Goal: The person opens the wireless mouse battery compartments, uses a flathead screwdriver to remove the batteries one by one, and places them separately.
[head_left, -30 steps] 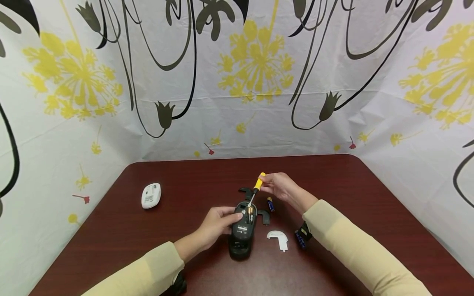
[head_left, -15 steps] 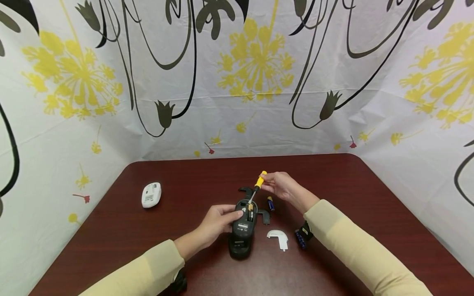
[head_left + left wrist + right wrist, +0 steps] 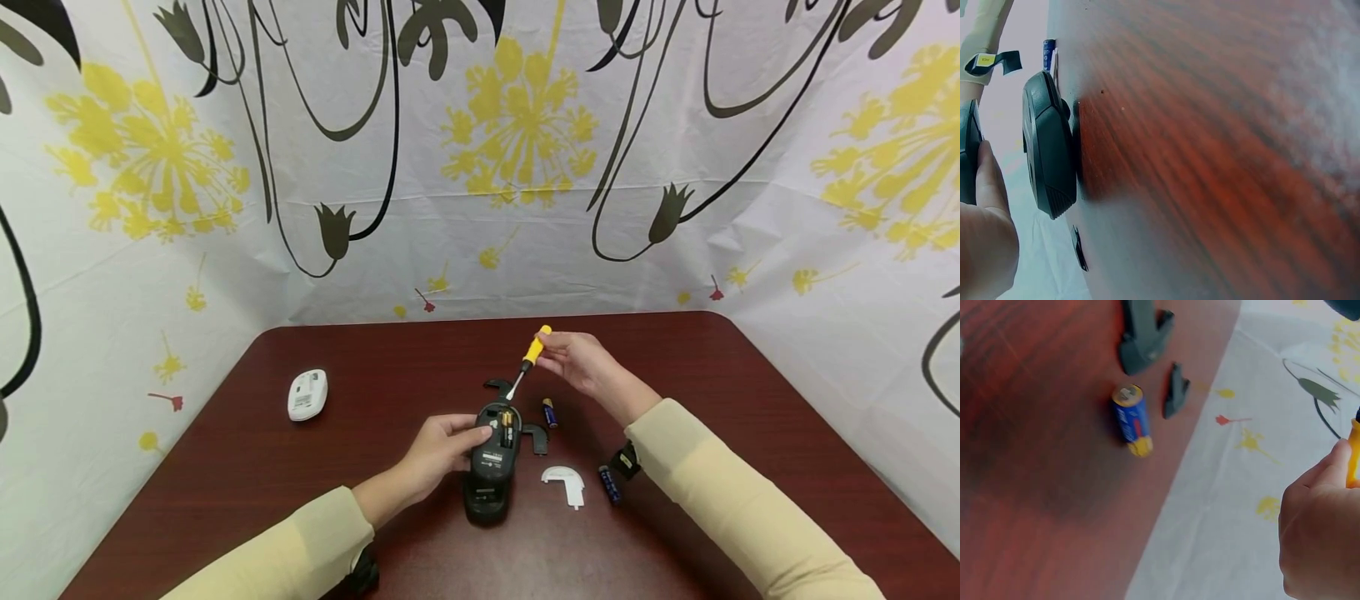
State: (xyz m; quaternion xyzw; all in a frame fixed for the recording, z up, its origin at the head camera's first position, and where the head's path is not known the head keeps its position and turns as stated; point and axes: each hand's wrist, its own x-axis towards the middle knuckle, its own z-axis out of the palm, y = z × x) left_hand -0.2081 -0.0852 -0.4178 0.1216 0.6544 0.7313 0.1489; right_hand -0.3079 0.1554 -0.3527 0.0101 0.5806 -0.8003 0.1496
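Note:
My left hand [image 3: 438, 450] grips a black computer mouse [image 3: 491, 457], underside up, its thumb across the near edge. The mouse's long battery slot is uncovered, with a battery [image 3: 507, 427] inside. In my right hand [image 3: 588, 367] the yellow handle of a screwdriver [image 3: 536, 350] is pinched, its metal tip just above the far end of the mouse. The right wrist view shows only part of that yellow handle [image 3: 1354, 450]. Below the held mouse, a second black mouse [image 3: 1050, 147] rests on the table, partly hidden by it in the head view.
Right of the mouse lie a black battery cover [image 3: 537, 439], a white cover [image 3: 564, 485] and two blue batteries, one farther back [image 3: 550, 413] and one nearer [image 3: 610, 485]. Another black cover [image 3: 497, 386] lies behind. A white mouse [image 3: 307, 395] sits left on the dark red table [image 3: 337, 467].
My right hand has drawn the screwdriver up and to the right, so its tip has come out of the battery slot. The left hand and the mouse have stayed put.

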